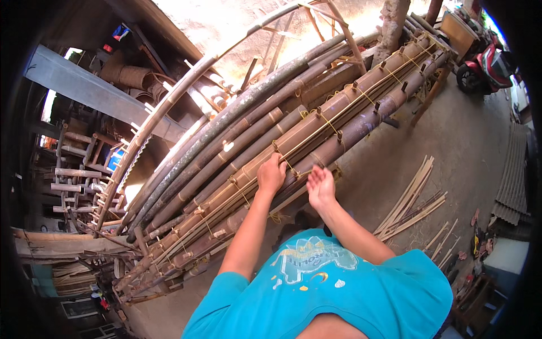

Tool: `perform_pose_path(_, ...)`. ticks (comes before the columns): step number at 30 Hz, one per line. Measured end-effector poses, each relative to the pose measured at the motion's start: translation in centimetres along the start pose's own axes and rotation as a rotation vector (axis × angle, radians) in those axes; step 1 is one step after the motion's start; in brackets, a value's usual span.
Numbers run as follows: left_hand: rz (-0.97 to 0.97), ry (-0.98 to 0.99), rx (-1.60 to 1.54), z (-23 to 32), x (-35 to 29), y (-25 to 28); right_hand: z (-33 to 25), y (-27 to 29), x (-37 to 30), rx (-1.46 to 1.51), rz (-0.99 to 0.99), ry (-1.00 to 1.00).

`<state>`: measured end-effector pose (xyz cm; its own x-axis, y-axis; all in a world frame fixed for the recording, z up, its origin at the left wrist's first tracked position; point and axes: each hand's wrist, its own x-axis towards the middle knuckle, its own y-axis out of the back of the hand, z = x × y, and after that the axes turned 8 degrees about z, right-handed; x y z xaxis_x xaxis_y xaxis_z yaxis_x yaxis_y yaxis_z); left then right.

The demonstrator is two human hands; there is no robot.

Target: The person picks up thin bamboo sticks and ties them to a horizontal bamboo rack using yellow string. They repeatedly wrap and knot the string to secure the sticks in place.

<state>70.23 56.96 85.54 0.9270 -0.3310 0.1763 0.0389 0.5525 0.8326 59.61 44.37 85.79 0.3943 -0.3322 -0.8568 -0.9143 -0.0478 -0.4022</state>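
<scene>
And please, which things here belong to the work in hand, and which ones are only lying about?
Seemingly in the work:
pegged bamboo poles, under the left hand and right hand
thin strips laid along between them
yellow cord by the right hand

Seemingly just lying about:
loose pale strips on the floor, perhaps spare material
corrugated sheets
red-and-black motorcycle, parked

Brownish-grey floor (466, 147); daylight (220, 25) beyond (glaringly bright).

Far pole (338, 107) and near pole (361, 128) run lower left to upper right, thin strips (379, 87) between. Left hand (272, 174) at far pole; right hand (321, 185) just right, by near pole. More poles (228, 146) behind. Loose strips (403, 199) on floor (463, 141), right. Motorbike (490, 68) upper right, corrugated sheets (511, 169) below it.
</scene>
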Motion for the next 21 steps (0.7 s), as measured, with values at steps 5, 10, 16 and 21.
perform_pose_path(5, 0.195, -0.122, -0.36, -3.5, -0.7, -3.6, 2.8, -11.1, -2.9, -1.036, -1.021, 1.046)
perform_pose_path(10, -0.137, 0.051, -0.14, -0.7, 1.0, 0.0, -1.1, -17.2, 7.2, -1.827, -0.858, 1.284)
perform_pose_path(16, -0.194, 0.222, -0.07, -2.3, 2.0, -1.1, -7.0, -9.8, -3.8, -1.366, -1.506, 0.706)
perform_pose_path(21, 0.044, -0.022, -0.357, 1.3, 3.6, 0.6, -2.0, 1.4, 2.4, -1.477, -1.3, 0.907)
